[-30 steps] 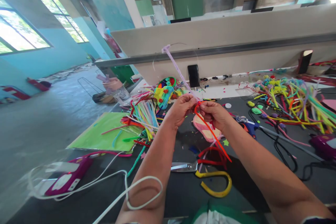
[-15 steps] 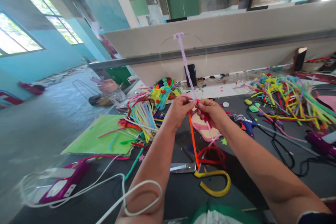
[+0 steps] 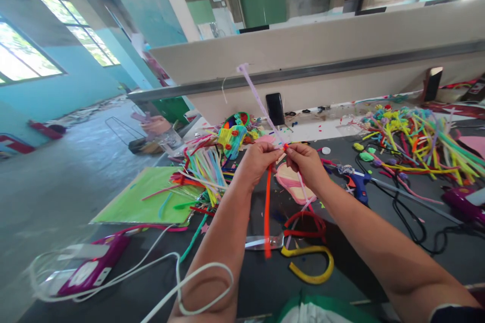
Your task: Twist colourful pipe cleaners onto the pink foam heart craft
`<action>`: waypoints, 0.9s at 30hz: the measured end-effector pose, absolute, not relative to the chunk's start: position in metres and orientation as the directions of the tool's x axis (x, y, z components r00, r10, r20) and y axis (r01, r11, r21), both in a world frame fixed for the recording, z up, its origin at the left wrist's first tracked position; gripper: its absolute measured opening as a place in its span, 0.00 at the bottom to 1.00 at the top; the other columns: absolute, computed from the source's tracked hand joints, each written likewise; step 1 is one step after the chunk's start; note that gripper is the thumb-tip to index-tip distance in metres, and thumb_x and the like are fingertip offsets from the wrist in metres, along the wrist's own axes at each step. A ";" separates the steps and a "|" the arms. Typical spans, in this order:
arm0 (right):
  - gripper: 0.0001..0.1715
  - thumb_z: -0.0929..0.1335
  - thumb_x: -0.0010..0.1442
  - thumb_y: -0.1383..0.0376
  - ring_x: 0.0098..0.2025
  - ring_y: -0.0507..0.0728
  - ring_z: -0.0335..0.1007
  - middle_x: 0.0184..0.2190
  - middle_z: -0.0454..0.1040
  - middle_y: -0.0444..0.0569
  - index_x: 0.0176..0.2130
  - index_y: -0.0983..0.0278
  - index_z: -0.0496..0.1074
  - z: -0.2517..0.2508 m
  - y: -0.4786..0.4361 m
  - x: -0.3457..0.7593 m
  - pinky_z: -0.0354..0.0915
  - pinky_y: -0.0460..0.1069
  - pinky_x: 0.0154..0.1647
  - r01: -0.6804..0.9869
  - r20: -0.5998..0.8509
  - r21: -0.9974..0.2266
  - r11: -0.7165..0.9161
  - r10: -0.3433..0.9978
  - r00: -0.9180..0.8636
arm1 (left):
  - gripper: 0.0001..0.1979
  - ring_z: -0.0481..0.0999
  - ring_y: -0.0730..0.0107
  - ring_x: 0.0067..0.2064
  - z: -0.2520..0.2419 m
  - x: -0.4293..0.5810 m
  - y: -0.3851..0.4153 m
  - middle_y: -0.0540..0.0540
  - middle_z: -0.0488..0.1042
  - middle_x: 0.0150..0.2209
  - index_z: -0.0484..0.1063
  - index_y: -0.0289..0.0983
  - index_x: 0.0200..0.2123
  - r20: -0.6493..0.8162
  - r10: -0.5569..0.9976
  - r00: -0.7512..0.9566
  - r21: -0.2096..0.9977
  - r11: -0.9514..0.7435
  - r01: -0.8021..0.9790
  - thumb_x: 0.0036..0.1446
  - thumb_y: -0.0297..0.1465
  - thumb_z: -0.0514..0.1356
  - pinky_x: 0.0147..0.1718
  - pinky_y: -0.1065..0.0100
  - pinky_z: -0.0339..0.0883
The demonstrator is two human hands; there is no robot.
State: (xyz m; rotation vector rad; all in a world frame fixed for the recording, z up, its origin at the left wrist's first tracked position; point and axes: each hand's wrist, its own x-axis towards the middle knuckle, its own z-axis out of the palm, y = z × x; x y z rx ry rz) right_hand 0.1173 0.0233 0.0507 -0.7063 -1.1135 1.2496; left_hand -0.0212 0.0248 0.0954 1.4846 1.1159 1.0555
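Note:
My left hand (image 3: 258, 160) and my right hand (image 3: 306, 162) meet above the dark table (image 3: 235, 282), both pinched on a bundle of pipe cleaners. A pale lilac pipe cleaner (image 3: 254, 96) sticks up and to the left from the pinch. An orange-red pipe cleaner (image 3: 268, 212) hangs straight down from my left fingers. A thin pale strand trails down from my right hand. Under my hands lie a pink foam shape (image 3: 292, 184), a red pipe-cleaner loop (image 3: 307, 226), a yellow curved piece (image 3: 310, 262) and scissors (image 3: 257, 243).
Green foam sheet (image 3: 146, 197) and a heap of coloured pipe cleaners (image 3: 206, 166) lie at left. A bigger heap (image 3: 420, 146) sits at right beside a blue glue gun (image 3: 358, 184) and black cables. A purple device (image 3: 91, 265) with white cord lies near left. A phone (image 3: 275, 109) leans on the partition.
The orange-red pipe cleaner has swung from slanting down-right to hanging straight down. The lilac one's tip swung right, then back to the left. My hands stayed together.

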 end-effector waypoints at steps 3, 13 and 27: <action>0.10 0.69 0.50 0.60 0.14 0.47 0.57 0.16 0.69 0.42 0.27 0.65 0.69 0.053 0.026 0.122 0.51 0.44 0.15 -0.343 0.258 -0.905 0.250 0.966 0.024 | 0.10 0.60 0.79 0.14 0.095 -0.019 0.021 0.54 0.63 0.14 0.68 0.34 0.23 0.096 0.981 0.168 0.965 -0.133 0.227 0.45 0.35 0.64 0.14 0.74 0.57; 0.07 0.66 0.51 0.65 0.19 0.48 0.55 0.17 0.65 0.40 0.23 0.64 0.70 0.042 0.020 0.114 0.52 0.44 0.20 -0.084 0.345 -0.929 0.361 0.924 0.163 | 0.07 0.63 0.78 0.16 0.099 0.010 0.005 0.53 0.67 0.17 0.69 0.35 0.22 0.287 0.952 0.106 0.919 -0.305 0.251 0.48 0.31 0.60 0.15 0.74 0.55; 0.06 0.70 0.49 0.63 0.17 0.47 0.57 0.17 0.69 0.42 0.27 0.65 0.72 0.058 0.017 0.118 0.50 0.43 0.17 -0.547 0.265 -0.810 0.213 0.964 -0.017 | 0.11 0.65 0.78 0.19 0.106 -0.027 0.021 0.52 0.69 0.22 0.73 0.33 0.29 0.199 0.956 0.214 0.942 -0.247 0.229 0.46 0.36 0.64 0.19 0.73 0.62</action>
